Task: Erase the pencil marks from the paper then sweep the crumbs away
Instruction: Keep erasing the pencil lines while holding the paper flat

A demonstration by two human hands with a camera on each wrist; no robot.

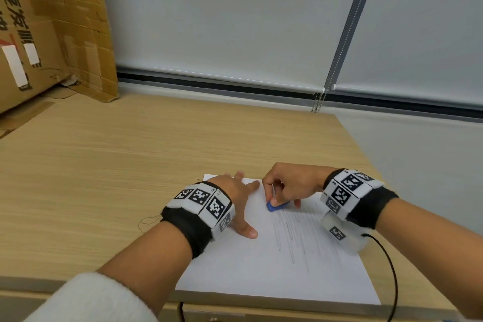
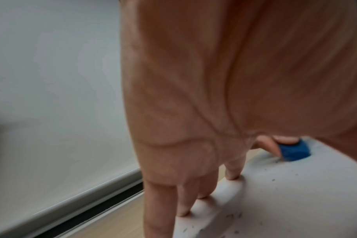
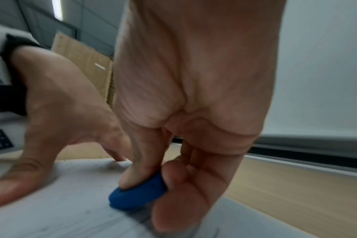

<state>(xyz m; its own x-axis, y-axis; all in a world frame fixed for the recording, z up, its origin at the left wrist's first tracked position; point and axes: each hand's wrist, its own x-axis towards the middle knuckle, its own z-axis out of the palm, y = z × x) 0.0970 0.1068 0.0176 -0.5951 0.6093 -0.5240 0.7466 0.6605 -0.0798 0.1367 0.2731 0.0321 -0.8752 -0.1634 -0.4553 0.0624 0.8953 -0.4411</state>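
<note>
A white sheet of paper lies at the desk's near right, with grey pencil marks scribbled across its right half. My right hand pinches a blue eraser between thumb and fingers and presses it on the paper at the top of the marks. The eraser shows clearly in the right wrist view and again, as the eraser, in the left wrist view. My left hand lies flat with spread fingers on the paper's upper left. Dark eraser crumbs dot the paper near my left fingers.
The wooden desk stretches left and back. Cardboard boxes stand at the far left. A roller blind with a bead chain covers the wall behind. A black cable hangs from my right wrist band past the desk's front edge.
</note>
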